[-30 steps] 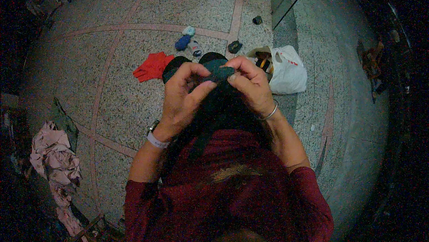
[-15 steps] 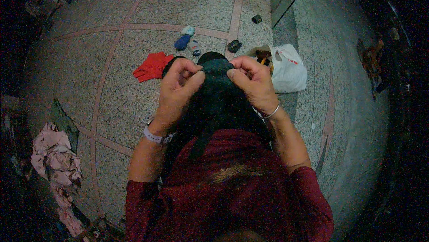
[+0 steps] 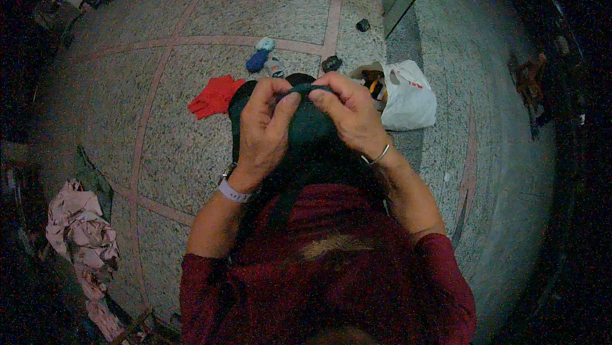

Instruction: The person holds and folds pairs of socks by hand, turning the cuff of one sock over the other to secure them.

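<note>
Above my lap, a dark green piece of cloth (image 3: 311,114) is stretched between my two hands. My left hand (image 3: 264,131) pinches its upper edge between thumb and fingers. Opposite it, my right hand (image 3: 352,112) pinches the same edge, a short gap apart. The edge looks bunched or rolled between the thumbs. Against my dark legs the lower part of the cloth is hard to make out. Just beyond my left hand a red cloth (image 3: 215,96) lies on the floor. A white plastic bag (image 3: 409,100) stands to the right of my right hand.
Ahead on the speckled floor (image 3: 255,7) lie small bundles: a blue one (image 3: 257,60), a pale blue one (image 3: 265,43), a grey one (image 3: 274,67) and dark ones (image 3: 331,63). Crumpled pinkish cloth (image 3: 76,217) is at the left. A panel edge (image 3: 411,1) rises at far right.
My hands have come closer together, mostly by the right hand moving left. The cloth's edge between them is now more gathered.
</note>
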{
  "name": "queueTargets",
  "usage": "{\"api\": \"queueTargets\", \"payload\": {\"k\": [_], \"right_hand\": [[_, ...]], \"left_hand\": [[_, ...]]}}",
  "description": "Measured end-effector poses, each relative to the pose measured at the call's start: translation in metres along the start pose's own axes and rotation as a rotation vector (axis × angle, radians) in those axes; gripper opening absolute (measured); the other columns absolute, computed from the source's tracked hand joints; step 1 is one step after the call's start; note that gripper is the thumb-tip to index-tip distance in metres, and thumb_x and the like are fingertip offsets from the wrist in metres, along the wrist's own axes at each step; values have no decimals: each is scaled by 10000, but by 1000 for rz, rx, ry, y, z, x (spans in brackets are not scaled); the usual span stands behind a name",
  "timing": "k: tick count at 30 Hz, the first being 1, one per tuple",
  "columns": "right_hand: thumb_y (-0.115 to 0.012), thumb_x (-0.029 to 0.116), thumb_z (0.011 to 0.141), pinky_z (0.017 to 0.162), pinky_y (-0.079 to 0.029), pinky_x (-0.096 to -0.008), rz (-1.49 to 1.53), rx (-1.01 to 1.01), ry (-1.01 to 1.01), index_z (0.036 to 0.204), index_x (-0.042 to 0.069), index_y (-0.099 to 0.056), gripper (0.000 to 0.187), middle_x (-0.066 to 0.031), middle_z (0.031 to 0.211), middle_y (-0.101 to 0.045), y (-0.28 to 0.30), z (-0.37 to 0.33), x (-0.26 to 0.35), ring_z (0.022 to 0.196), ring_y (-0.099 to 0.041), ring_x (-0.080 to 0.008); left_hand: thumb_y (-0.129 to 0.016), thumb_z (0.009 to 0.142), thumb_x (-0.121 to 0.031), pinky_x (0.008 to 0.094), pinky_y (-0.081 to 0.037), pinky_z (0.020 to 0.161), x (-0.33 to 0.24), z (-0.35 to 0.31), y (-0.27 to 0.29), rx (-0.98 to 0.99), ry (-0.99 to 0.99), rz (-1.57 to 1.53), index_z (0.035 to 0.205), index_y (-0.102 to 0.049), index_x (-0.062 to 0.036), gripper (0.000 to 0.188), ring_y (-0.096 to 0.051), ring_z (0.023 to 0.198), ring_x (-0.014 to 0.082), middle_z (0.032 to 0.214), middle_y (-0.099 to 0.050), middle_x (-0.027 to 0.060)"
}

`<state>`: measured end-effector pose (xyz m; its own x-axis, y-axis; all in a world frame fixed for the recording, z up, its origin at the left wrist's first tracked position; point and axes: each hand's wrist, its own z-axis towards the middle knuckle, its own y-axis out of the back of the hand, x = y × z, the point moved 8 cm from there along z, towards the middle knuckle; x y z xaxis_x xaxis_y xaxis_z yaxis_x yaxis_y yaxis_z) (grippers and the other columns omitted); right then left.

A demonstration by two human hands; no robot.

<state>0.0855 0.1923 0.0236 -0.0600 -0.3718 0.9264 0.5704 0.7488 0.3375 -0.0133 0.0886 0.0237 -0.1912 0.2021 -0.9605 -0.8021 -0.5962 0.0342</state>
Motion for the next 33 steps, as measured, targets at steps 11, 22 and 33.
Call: {"api": "queueTargets", "payload": {"k": [11,22,33], "right_hand": [[-600,189,916,667,-427,-219,120,12,-69,1002,31,-569,183,14,866,-573,10,16,-7,792,-504,-51],[-577,272,907,709,-472,-319,144,-270,-186,1004,15,-576,274,-94,865,-621,46,16,-33,797,-594,-181],[-563,214,930,622,-454,-269,20,-315,-236,1012,25,-547,207,-46,838,-577,51,-8,-74,739,-550,-116]], "left_hand": [[-635,885,-146,209,-414,659,44,12,-10,163,290,-85,961,-526,-31,175,-490,759,48,802,-506,-40],[-674,847,-195,220,-311,549,71,-16,-23,325,407,-109,787,-455,-105,244,-365,659,34,726,-398,-69],[-655,864,-213,247,-399,616,94,-52,-4,616,738,42,864,-550,-32,210,-465,724,67,749,-506,-26]]}}
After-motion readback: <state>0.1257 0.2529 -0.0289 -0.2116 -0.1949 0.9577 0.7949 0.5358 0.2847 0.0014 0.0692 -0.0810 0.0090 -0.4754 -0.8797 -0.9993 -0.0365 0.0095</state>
